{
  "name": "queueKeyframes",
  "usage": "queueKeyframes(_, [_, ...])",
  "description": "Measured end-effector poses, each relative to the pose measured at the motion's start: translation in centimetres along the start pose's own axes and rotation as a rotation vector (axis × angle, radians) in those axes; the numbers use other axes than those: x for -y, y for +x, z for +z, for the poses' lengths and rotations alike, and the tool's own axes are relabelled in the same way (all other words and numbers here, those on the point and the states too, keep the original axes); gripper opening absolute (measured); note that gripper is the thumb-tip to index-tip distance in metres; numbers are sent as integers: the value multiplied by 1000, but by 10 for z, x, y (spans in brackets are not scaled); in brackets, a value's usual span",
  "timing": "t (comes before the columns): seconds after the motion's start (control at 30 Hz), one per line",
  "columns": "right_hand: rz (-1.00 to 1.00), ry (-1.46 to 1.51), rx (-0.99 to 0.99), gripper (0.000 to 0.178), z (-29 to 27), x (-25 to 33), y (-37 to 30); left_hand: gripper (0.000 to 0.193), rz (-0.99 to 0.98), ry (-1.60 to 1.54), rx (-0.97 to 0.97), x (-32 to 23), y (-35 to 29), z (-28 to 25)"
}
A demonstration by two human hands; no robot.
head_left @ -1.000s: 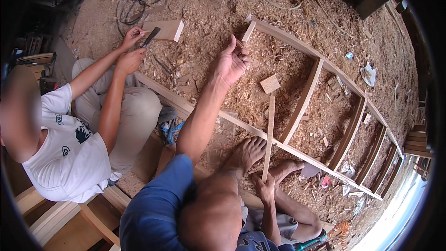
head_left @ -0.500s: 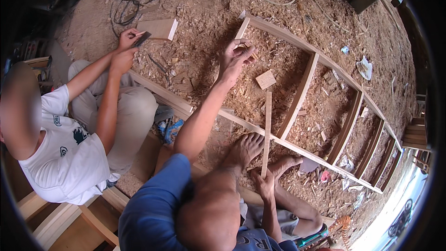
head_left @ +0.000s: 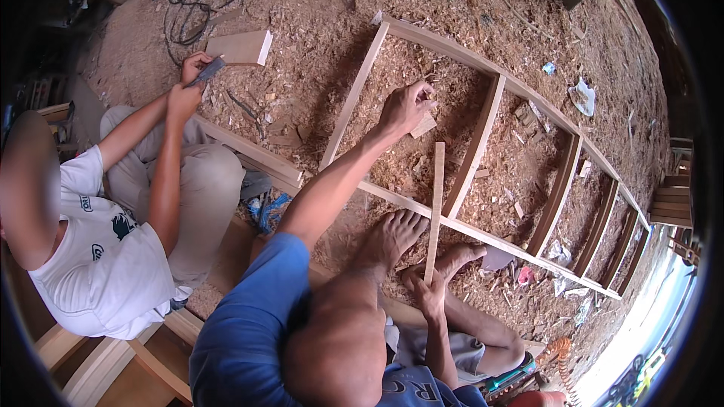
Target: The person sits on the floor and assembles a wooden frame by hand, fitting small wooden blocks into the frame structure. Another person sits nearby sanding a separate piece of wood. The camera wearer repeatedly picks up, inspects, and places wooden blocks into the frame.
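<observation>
My left hand (head_left: 407, 108) reaches over the sawdust inside a ladder-like wooden frame (head_left: 392, 196). Its fingers are pinched round something small and yellowish that I cannot make out. Just beside that hand lies a small wood block (head_left: 424, 126), partly covered by it. Lower down, my right hand (head_left: 428, 292) grips the near end of a thin wooden strip (head_left: 436, 203). The strip points away from me and crosses over the frame's near rail. My bare foot (head_left: 400, 237) rests beside the strip.
At left sits a person in a white shirt (head_left: 105, 256), holding a dark flat tool (head_left: 206, 71). Beyond are a wooden board (head_left: 243, 48) and a tangled black cable (head_left: 204, 7). A green tool (head_left: 509, 378) and orange coiled hose (head_left: 559, 350) lie at lower right.
My left hand has moved right and slightly down, near the small block. The right hand and strip have hardly moved. The other person has turned the dark tool.
</observation>
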State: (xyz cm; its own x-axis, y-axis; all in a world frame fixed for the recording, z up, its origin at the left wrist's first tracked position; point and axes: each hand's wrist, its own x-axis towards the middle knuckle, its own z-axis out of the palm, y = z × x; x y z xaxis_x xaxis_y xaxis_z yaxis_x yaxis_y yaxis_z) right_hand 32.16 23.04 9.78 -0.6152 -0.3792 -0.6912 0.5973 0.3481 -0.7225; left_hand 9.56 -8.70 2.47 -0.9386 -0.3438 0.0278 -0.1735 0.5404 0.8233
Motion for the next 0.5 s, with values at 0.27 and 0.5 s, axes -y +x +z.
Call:
queueKeyframes(0.27, [-33,75,1,19,-2,-5,0,38,-73,36,32,-12,-5,-6])
queueKeyframes(0.5, [-20,31,-5,14,-2,-5,1,34,-58,70,81,-6,-5,-6])
